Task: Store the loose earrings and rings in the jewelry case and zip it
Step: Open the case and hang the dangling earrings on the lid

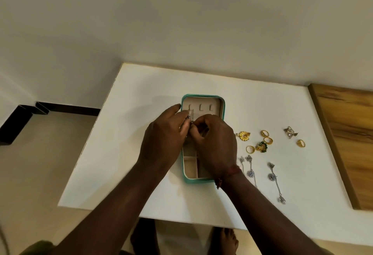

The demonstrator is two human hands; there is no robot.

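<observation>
1. While the teal jewelry case (202, 99) lies open on the white table (141, 113), both hands meet above it
2. Left hand (165, 135) and right hand (216, 143) pinch a silver chain earring (191, 116) between them, over the lid
3. Gold rings (250, 149) and long silver earrings (274, 178) lie loose to the case's right

Left hand (165, 135) and right hand (214, 143) side by side, fingers (188, 128) pinched together, forearms extended.
</observation>
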